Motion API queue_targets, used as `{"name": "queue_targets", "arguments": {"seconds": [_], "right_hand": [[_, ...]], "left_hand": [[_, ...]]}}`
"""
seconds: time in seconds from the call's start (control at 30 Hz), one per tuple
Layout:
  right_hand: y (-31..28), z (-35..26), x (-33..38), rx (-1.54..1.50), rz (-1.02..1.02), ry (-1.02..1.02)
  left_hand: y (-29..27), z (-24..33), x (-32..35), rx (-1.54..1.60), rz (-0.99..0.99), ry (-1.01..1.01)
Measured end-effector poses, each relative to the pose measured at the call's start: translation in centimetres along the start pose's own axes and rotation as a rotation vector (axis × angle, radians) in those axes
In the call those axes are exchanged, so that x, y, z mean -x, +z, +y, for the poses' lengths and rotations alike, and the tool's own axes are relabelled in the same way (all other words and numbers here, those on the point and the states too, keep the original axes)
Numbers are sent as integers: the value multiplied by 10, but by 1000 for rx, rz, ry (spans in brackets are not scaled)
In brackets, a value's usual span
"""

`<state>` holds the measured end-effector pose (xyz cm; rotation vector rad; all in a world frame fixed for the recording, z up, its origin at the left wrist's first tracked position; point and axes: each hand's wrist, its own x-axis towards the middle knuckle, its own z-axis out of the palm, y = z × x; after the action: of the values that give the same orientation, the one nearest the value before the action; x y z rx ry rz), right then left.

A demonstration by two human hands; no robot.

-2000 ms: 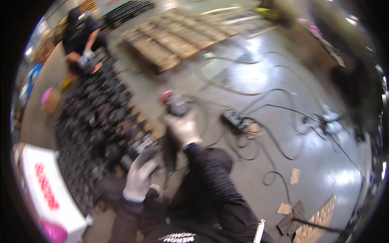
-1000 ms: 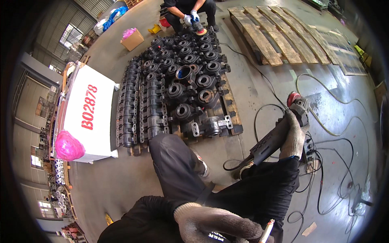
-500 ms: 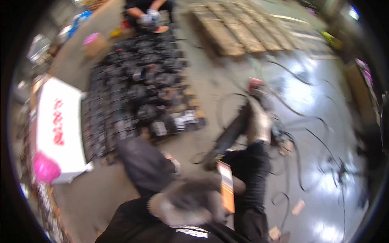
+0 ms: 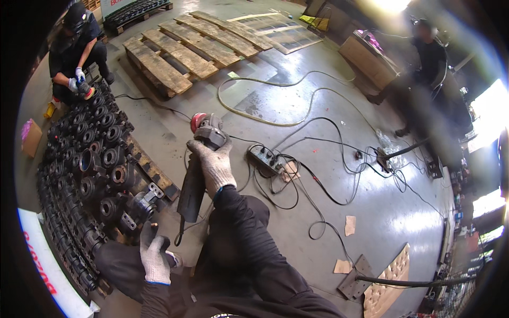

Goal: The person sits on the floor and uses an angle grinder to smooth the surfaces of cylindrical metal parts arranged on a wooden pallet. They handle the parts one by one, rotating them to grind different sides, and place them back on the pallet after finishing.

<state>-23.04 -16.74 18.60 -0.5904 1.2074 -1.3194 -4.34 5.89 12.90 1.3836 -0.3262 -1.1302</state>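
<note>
While your gloved right hand [image 4: 216, 167] is wrapped firmly around the grinder [image 4: 191, 196], your gloved left hand [image 4: 155, 259] is partly open near the black castings [image 4: 108, 206].

In the head view, the grinder is above the floor [image 4: 302, 228], its red disc [image 4: 198, 122] facing away from you and its dark body slanting back toward your lap; your left hand's grasp shows nothing in it, and a power strip [image 4: 265, 160] lies right of the grinder.
</note>
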Motion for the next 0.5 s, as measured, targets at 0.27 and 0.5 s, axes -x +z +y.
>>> {"name": "queue_targets", "arguments": {"seconds": [0.27,0.5], "right_hand": [[4,5,-3,-29,-38,44],[1,1,-2,14,-8,42]], "left_hand": [[71,113,74,-103,-334,227],[80,126,117,-126,-802,420]]}}
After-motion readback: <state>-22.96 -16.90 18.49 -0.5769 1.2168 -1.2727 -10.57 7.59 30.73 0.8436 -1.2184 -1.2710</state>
